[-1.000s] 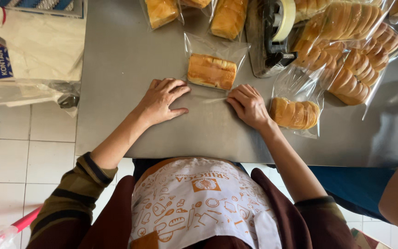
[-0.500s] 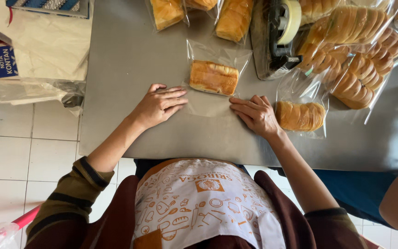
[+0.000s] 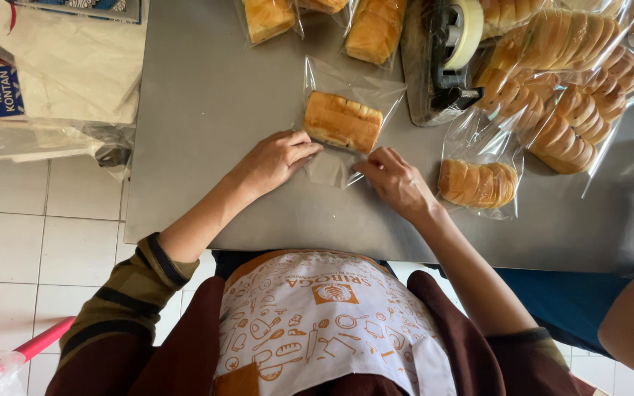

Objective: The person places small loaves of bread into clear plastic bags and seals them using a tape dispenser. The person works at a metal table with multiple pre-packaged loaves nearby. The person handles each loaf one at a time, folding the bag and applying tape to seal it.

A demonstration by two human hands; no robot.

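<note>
Bread loaf [image 3: 342,122], golden-brown, rectangular and sealed inside a clear plastic bag [image 3: 346,95], is lying on the grey metal table [image 3: 207,110], directly ahead of the person and between both hands.

Nearest the camera, a white apron with orange kitchen-motif print [image 3: 324,323] is covering the person's front, over brown striped-cuff sleeves [image 3: 122,293].

Left hand [image 3: 273,160] is resting palm-down on the table, with fingers extended and pressing on the open, near-left end of the bag beside the loaf; it is not closed around anything. Right hand [image 3: 396,182] is lying at the near-right side of the bag, with fingers partly curled and the tips pinching the flattened bag edge. Whether the film is fully clamped between the fingertips cannot be determined.

Just beside the right hand, a bagged round-sliced golden loaf [image 3: 477,183] is lying on the table. Further out, a black desktop tape dispenser with a pale tape roll [image 3: 445,51] is standing behind and to the right of the loaf. Several more bagged sliced loaves [image 3: 566,95] are lying to the far right, and further bagged loaves [image 3: 376,26] are lying along the far edge. At far left, folded white plastic bags [image 3: 75,73] are stacked.
</note>
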